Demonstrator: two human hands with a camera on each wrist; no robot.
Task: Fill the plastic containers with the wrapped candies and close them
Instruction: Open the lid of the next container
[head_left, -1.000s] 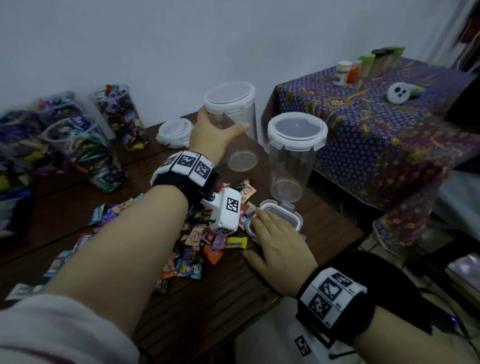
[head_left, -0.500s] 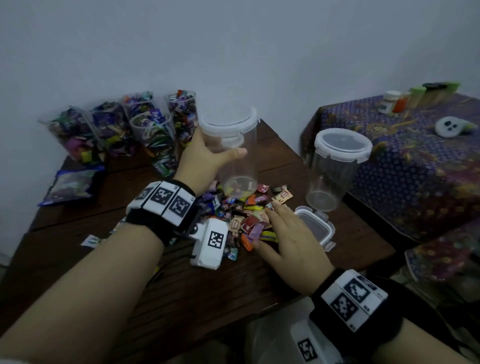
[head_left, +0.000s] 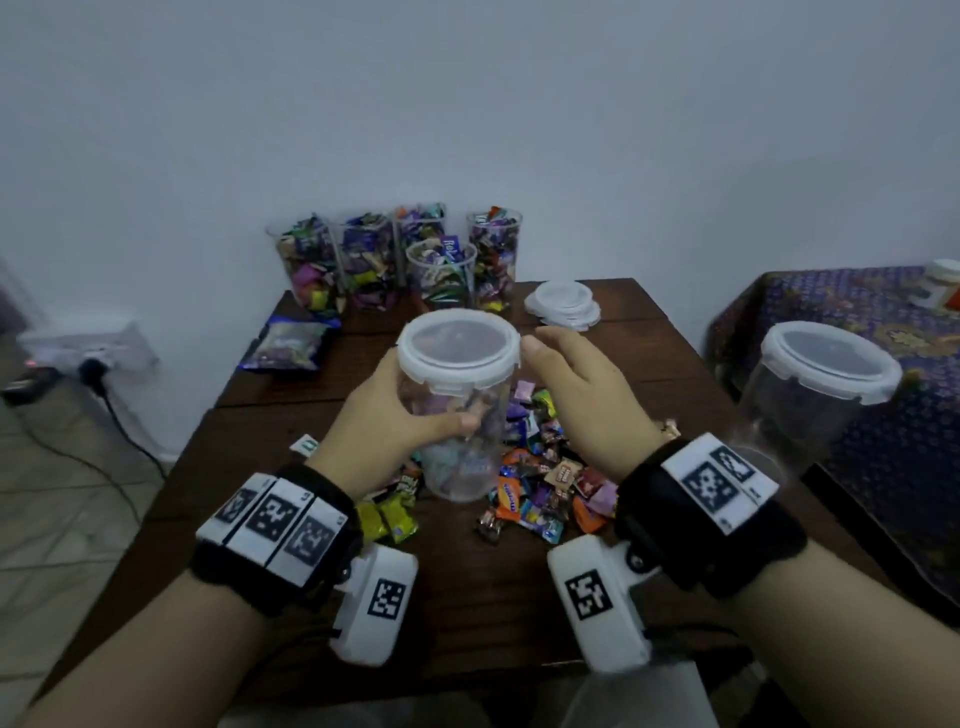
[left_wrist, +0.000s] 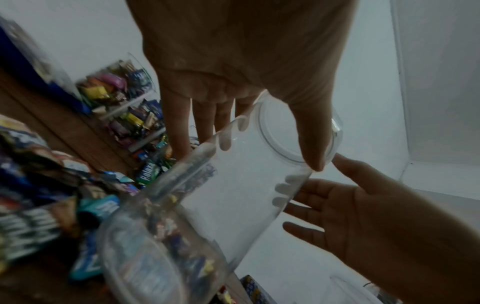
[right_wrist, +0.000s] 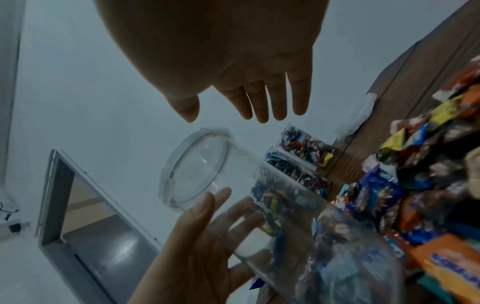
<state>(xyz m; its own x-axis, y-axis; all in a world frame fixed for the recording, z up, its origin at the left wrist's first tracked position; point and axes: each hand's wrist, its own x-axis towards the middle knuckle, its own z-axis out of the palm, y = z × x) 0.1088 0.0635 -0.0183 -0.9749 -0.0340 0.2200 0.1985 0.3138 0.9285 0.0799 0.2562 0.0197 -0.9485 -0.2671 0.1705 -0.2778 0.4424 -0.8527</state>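
A tall clear container with a white lid is upright at the near edge of the loose wrapped candies. My left hand grips its side, thumb in front and fingers behind, as the left wrist view also shows on the container. My right hand is open just right of the lid. Seen from the right wrist, the right hand hovers a little apart from the lid. A second lidded empty container stands to the right.
Several candy-filled open containers line the back of the wooden table. Spare lids are stacked behind, and a blue candy bag lies left. A cloth-covered side table is at right, and a wall socket with cables at left.
My left hand has brought the lidded container from the back of the table to the candy pile. My right hand has left the small lid on the table and risen beside the container's lid.
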